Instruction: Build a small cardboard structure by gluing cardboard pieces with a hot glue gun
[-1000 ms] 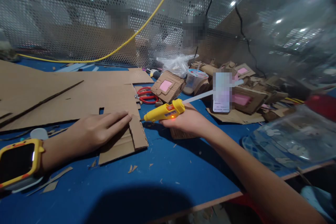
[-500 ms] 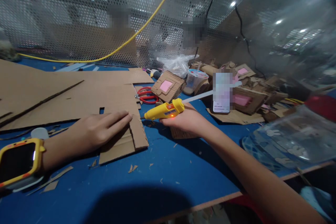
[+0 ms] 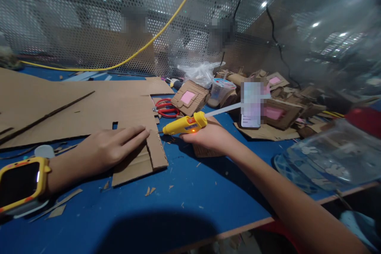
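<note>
My left hand [image 3: 114, 147] lies flat on a cardboard piece [image 3: 133, 107], fingers stretched toward its right edge. In my right hand [image 3: 212, 137] is a yellow glue gun [image 3: 184, 125] with an orange light lit. Its nozzle points left at the cardboard's right edge, close to a narrow strip [image 3: 157, 151] there. A long whitish glue stick [image 3: 223, 109] sticks out of the gun's back end. Under my right hand, a small piece of corrugated cardboard [image 3: 205, 152] shows in part.
Red-handled pliers [image 3: 168, 108] lie behind the gun. Beyond them are a cardboard box with a pink square [image 3: 190, 97], a plastic cup [image 3: 220, 91] and a phone [image 3: 251, 107]. Cardboard parts and a clear bag [image 3: 333, 154] occupy the right side.
The glue gun and my right hand have shifted very slightly to the left along the cardboard edge. My left hand has stayed in place.
</note>
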`<state>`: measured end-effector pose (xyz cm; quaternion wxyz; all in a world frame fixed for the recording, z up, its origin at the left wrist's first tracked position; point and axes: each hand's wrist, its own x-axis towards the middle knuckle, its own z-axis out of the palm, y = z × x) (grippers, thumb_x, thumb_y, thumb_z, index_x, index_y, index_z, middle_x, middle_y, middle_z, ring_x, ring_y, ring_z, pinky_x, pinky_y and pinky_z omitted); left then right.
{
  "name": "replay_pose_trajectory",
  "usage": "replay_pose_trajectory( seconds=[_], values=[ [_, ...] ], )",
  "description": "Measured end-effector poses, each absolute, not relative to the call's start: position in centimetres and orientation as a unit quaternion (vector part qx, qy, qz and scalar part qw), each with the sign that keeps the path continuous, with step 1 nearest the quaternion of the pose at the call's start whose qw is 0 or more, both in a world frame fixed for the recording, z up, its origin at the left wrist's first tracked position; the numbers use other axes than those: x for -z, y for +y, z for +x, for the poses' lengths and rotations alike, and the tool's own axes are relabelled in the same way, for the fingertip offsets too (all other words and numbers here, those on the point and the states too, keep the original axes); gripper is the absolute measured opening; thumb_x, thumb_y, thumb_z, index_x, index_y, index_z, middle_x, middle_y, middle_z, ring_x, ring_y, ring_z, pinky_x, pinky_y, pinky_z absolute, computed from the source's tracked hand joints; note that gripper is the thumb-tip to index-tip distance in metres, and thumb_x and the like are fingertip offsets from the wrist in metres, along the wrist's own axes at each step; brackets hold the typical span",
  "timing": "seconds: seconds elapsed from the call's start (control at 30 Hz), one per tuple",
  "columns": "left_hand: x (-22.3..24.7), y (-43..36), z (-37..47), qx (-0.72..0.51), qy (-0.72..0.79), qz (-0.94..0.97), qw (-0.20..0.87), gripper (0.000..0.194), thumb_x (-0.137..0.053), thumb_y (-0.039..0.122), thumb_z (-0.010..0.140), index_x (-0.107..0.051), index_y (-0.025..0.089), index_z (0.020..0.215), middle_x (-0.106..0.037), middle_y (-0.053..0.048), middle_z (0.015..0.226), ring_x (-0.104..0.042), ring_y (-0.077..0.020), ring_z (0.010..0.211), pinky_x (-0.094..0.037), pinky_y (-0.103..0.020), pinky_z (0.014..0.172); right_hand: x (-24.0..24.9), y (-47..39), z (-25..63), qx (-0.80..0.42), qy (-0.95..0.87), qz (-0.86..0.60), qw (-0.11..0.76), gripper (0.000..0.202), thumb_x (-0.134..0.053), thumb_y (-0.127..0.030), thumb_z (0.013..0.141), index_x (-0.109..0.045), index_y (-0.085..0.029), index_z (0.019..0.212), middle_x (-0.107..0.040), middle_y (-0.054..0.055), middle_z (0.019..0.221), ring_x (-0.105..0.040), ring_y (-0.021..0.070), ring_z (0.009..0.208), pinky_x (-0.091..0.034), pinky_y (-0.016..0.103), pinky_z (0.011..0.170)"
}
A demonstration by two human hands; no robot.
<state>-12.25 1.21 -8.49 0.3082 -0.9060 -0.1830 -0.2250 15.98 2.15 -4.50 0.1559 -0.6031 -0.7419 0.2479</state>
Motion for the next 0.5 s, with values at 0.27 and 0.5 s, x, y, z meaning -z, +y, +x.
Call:
replay_pose_trajectory(
  seconds=[0.27, 0.5],
  values=[
    [8.9, 1.3, -12.5, 0.216, -0.186, -0.909, 0.306, 0.054, -0.034, 0.006, 0.100, -0.039, 0.013, 0.154, -0.079, -0.019, 0.113, -0.076, -0.0238, 0.069, -0.056, -0.030, 0.046, 4.0, 1.8, 15.8, -0.181, -0.757, -0.611, 0.145, 0.012, -0.074, -0.023, 0.072, -0.076, -0.023, 0.084, -0.080, 0.002, 0.087, -0.072, 0.0223, 0.081, -0.055, 0.029, 0.072],
    [8.0, 1.0, -11.8, 0.217, -0.198, -0.905, 0.306, 0.048, -0.035, 0.008, 0.101, -0.045, 0.013, 0.148, -0.079, -0.018, 0.113, -0.074, -0.0210, 0.063, -0.053, -0.028, 0.044, 0.8, 1.5, 19.5, -0.148, -0.700, -0.646, 0.266, 0.019, -0.078, -0.032, 0.076, -0.078, -0.022, 0.091, -0.078, 0.004, 0.083, -0.074, 0.0260, 0.084, -0.057, 0.031, 0.070]
  ],
)
